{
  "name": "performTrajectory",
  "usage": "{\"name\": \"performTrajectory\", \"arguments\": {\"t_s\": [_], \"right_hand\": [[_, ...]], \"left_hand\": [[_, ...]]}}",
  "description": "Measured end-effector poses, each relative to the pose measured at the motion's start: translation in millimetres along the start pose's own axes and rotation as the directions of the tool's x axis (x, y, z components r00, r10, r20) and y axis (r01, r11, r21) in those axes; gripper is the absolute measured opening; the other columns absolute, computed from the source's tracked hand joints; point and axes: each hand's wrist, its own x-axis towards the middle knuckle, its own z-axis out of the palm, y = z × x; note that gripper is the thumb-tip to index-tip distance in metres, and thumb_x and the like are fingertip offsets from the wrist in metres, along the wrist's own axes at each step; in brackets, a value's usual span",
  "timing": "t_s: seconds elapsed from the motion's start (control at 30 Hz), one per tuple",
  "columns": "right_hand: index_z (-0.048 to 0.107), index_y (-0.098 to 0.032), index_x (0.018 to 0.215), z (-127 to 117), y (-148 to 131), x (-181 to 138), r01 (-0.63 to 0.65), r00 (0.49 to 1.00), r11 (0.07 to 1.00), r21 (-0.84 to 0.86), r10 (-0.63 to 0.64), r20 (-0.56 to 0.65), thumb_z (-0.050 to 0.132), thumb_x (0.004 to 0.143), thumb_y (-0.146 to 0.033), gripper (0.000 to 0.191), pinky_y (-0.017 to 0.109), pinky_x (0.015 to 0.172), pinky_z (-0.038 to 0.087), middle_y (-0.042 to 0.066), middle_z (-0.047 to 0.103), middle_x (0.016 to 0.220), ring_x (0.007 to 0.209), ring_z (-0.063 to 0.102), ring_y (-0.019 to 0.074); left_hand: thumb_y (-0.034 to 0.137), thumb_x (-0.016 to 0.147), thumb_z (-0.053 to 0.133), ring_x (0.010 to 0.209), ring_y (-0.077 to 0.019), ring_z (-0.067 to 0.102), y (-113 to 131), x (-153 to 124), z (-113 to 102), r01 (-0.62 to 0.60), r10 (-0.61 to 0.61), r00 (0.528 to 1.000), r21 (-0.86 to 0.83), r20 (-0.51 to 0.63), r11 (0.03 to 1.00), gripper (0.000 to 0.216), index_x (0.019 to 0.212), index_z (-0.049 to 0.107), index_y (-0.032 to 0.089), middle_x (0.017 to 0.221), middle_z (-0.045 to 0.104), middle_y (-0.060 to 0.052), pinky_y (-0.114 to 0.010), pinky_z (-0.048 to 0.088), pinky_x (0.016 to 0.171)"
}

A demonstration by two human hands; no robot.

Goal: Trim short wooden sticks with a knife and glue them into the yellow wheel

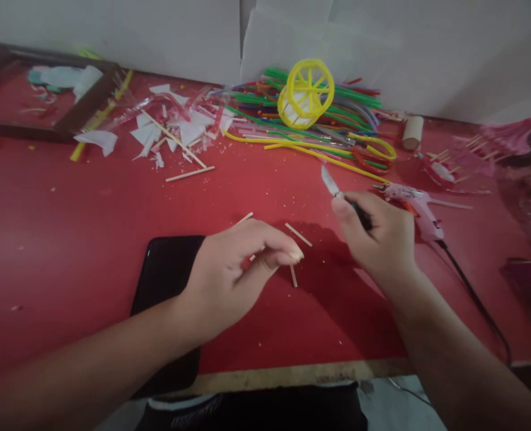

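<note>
My right hand (377, 230) is closed round the dark handle of a small knife (330, 181), its pale blade pointing up and to the left, clear of the table. Over the middle of the table, my left hand (240, 263) pinches thumb and forefinger together. Something pale and tiny may sit at those fingertips, but I cannot make it out. Below and beyond them lie short thin wooden sticks, one (298, 234) just right of the fingertips and another (294, 276) partly under them. A further stick (245, 218) pokes out behind my left hand.
A black phone (164, 269) lies partly under my left forearm. The pink glue gun (420, 209) is right of my right hand, its cord running to the front edge. Behind are paper scraps (193, 129), pipe cleaners (355, 114), a yellow wheel-like frame (310, 90) and a dark wooden frame (63, 129).
</note>
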Motion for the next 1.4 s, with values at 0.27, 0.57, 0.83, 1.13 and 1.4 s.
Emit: {"name": "performTrajectory", "arguments": {"t_s": [0.27,0.57,0.83,1.13,1.4], "right_hand": [[0.067,-0.018,0.092,18.5,27.2,3.2,-0.019,0.99,0.967,-0.255,0.054,0.132,0.055,0.09,-0.051,0.035,0.037,0.071,0.044,0.01,0.066,0.09,0.082,0.06,0.0248],[0.066,-0.018,0.099,22.2,28.0,2.1,0.02,0.994,0.965,-0.26,0.009,0.109,0.06,0.087,-0.033,0.02,0.043,0.085,0.045,0.012,0.062,0.099,0.093,0.056,0.0274],[0.064,-0.019,0.084,12.9,0.7,-1.9,0.264,0.908,0.961,-0.078,-0.22,0.356,0.058,0.084,-0.027,0.01,0.041,0.084,0.042,0.008,0.062,0.093,0.091,0.052,0.0242],[0.056,-0.02,0.068,17.4,4.9,2.5,0.161,0.917,0.987,0.026,-0.159,0.367,0.059,0.074,-0.015,0.008,0.036,0.079,0.043,0.005,0.062,0.078,0.08,0.053,0.0206],[0.055,-0.02,0.074,2.2,7.0,10.9,-0.001,0.923,0.991,0.132,-0.05,0.381,0.056,0.074,-0.012,0.008,0.023,0.057,0.042,-0.002,0.061,0.066,0.059,0.056,0.0117]], "left_hand": [[0.034,0.098,0.049,0.048,-0.0084,0.057,-15.7,12.5,1.2,0.184,-0.263,0.94,-0.331,-0.215,0.926,0.015,0.095,0.054,0.02,0.069,0.064,0.003,-0.023,0.05,0.05],[0.036,0.09,0.06,0.078,-0.0154,0.065,-18.9,8.0,-0.2,0.265,-0.244,0.957,0.127,-0.158,0.956,0.019,0.092,0.065,0.018,0.09,0.071,-0.004,-0.026,0.049,0.066],[0.019,0.09,0.052,0.088,-0.0248,0.061,-4.3,13.7,-6.8,0.027,-0.116,0.989,0.66,0.092,0.751,0.013,0.101,0.06,0.018,0.093,0.068,-0.008,-0.039,0.047,0.079],[0.046,0.091,0.055,0.094,-0.0337,0.059,-7.1,11.1,-17.4,-0.036,-0.218,0.967,0.923,0.129,0.383,0.041,0.108,0.055,0.009,0.102,0.061,-0.019,-0.045,0.048,0.082],[0.009,0.088,0.044,0.073,-0.027,0.06,-9.7,37.2,-21.8,0.01,-0.411,0.889,0.888,0.203,0.459,0.016,0.081,0.057,0.013,0.079,0.063,-0.013,-0.039,0.046,0.07]]}}
